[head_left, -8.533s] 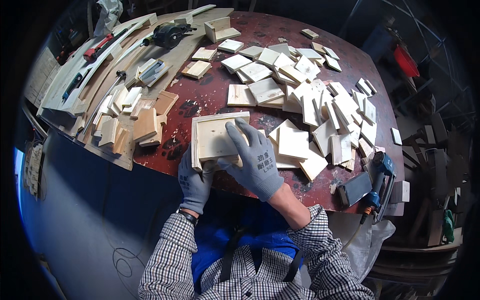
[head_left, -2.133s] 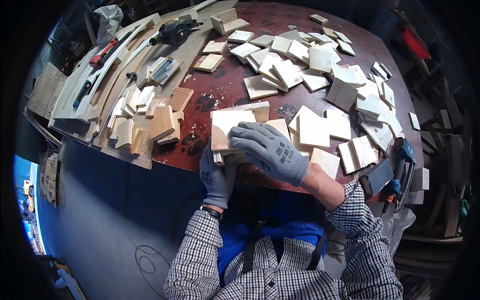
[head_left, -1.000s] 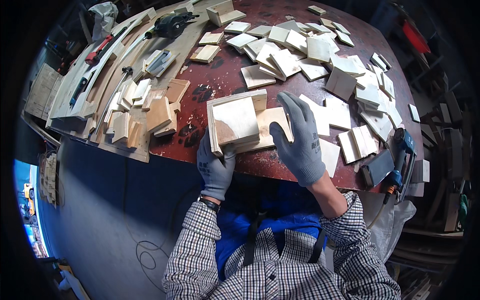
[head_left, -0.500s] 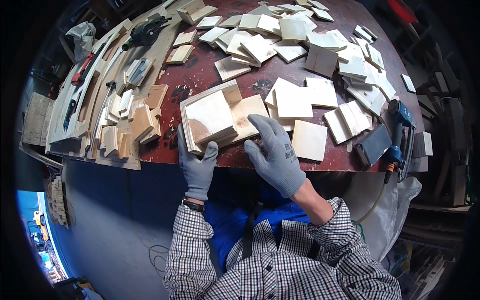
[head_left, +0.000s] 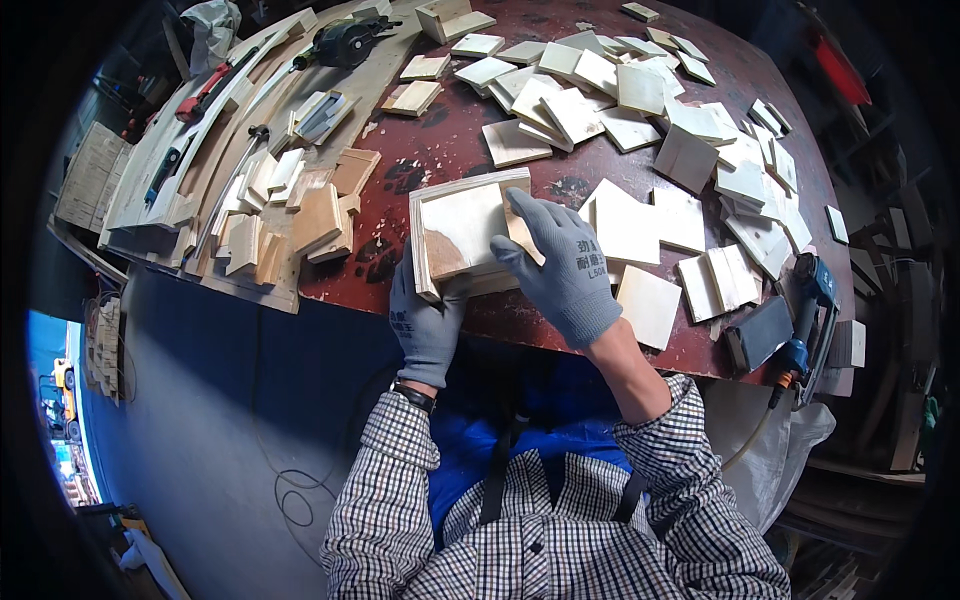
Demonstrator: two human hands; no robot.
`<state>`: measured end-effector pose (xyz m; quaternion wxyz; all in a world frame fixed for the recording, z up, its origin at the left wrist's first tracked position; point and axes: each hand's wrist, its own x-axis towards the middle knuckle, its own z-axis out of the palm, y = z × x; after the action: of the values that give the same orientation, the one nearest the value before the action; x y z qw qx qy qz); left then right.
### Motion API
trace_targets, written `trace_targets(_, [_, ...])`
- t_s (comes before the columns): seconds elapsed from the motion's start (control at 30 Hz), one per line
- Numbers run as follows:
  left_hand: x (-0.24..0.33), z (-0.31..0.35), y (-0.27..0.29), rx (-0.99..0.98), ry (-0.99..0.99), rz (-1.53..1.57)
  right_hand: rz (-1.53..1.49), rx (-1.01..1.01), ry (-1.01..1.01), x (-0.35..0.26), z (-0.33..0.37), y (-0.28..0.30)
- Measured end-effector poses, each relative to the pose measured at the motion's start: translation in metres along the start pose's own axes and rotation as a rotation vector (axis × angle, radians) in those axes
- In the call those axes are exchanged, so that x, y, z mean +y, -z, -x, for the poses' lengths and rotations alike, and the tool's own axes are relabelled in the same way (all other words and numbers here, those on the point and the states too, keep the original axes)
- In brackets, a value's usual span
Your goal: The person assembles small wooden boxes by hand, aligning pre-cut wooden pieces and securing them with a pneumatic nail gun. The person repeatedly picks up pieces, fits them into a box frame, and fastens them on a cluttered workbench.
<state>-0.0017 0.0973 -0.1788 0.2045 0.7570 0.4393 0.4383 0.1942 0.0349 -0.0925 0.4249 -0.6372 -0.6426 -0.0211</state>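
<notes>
A small open-topped wooden box [head_left: 455, 272] is held at the near edge of the red table, with a pale square board [head_left: 460, 225] lying in its left part. My left hand [head_left: 428, 325] wraps the box's near left side from below, its fingertips partly hidden under the wood. My right hand [head_left: 565, 265] pinches a small wooden board [head_left: 522, 235] at the box's right end, between thumb and fingers. Both hands wear grey gloves. Just right of my right hand lie loose square boards [head_left: 628, 222] on the tabletop.
Many pale wooden squares [head_left: 640, 90] are heaped across the red table [head_left: 390, 215]. A blue air tool [head_left: 810, 300] with a hose stands at the right edge, beside a dark block [head_left: 757, 333]. Wood offcuts [head_left: 320, 218] and a black power tool [head_left: 345, 42] lie at left.
The whole view has shifted, so the table appears farther right. My right hand has closed on the small board at the box's right end. My left hand has slid farther under the box.
</notes>
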Motion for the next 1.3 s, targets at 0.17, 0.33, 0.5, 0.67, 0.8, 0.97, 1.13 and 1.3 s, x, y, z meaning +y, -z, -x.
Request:
trace_targets(0.17, [-0.001, 0.001, 0.004, 0.003, -0.017, -0.042, 0.156, -0.106, 0.113, -0.011, 0.003, 0.012])
trace_targets(0.33, [-0.001, 0.001, 0.002, 0.025, -0.064, -0.061, 0.141, -0.152, 0.084, 0.004, 0.009, 0.03])
trace_targets(0.5, [-0.003, 0.001, 0.003, 0.002, -0.062, -0.077, 0.063, -0.159, 0.088, 0.015, 0.012, 0.03])
trace_targets(0.67, [-0.004, -0.002, 0.001, -0.001, -0.079, -0.017, 0.3, -0.061, 0.268, 0.01, -0.013, 0.01])
trace_targets(0.8, [0.002, 0.0, 0.008, 0.004, -0.064, -0.044, 0.354, 0.058, 0.157, 0.005, -0.026, 0.0])
trace_targets(0.97, [0.002, 0.002, 0.006, 0.017, -0.059, -0.04, 0.018, 0.005, 0.115, 0.004, 0.013, 0.013])
trace_targets(1.13, [-0.005, 0.003, 0.005, -0.044, -0.025, -0.06, 0.18, -0.034, 0.067, -0.004, 0.017, -0.009])
trace_targets(1.3, [0.003, -0.001, 0.007, -0.045, -0.011, -0.043, 0.088, -0.056, 0.033, -0.015, 0.006, -0.007])
